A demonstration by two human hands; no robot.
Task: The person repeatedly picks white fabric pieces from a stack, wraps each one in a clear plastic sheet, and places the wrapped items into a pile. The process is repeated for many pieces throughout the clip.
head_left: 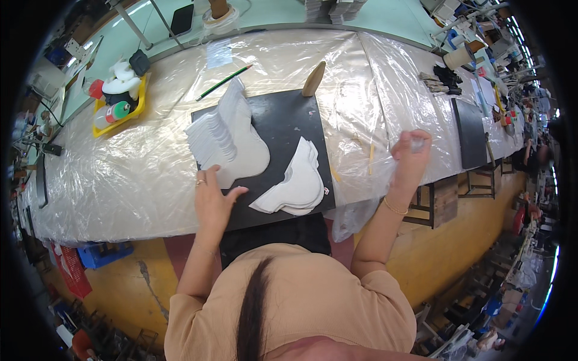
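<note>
A fanned stack of white, curved cut pieces lies on a black board in front of me. My left hand rests at the near left edge of this stack, thumb spread away from the fingers, gripping nothing. To the right on the same board sits a smaller, looser pile of similar white pieces. My right hand is raised off to the right of the board, its fingers curled in. Something pale and shiny shows at those fingers, too unclear to name.
Plastic sheeting covers the table. A wooden pointed tool is at the board's far right corner, a green pencil beyond the stack. At left stands a yellow basket with bottles. Another black board lies far right.
</note>
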